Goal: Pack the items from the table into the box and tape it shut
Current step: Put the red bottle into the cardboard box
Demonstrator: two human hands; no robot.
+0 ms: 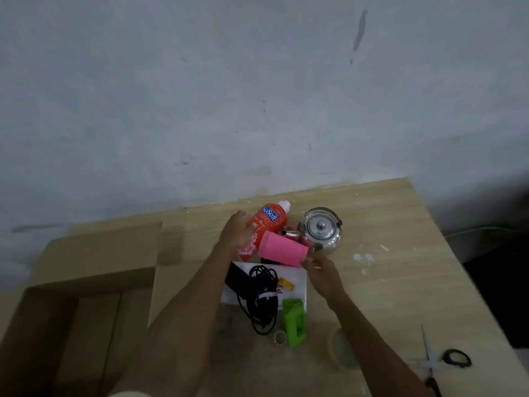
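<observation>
Step in hand: the cup (283, 252) and the bottle (267, 222) are judged to be taken up together for the box (91, 282), which stands open at the counter's (386, 224) left end.
Nearest the person: the scissors (429, 359) and a pale round roll (343, 353), blurred and perhaps the tape, are best left where they lie until the flaps are closed.
Middle of the pile: the black cable (262, 296) lies in loose loops on a white sheet (297, 277), with a green block (294, 322) just beside it. The forearms should be kept above these loops, so that nothing is dragged along.
Right hand (320, 270): its fingertips are closed on the right end of the cup, which is tilted on its side. Whether the cup is lifted or resting cannot be told.
Grip advice: the cup is light and is held only at its edge, so a deeper hold is advised before it is swung across.
Left hand (237, 233): it is laid over the lower half of the bottle with the fingers curved round its side.
Bottle advice: it is the heavier thing and should be set low in the box, cap (284, 206) kept shut.
Farthest: the kettle (322, 229) stands upright just beyond the cup's right end and should not be knocked when the cup is drawn away.
</observation>
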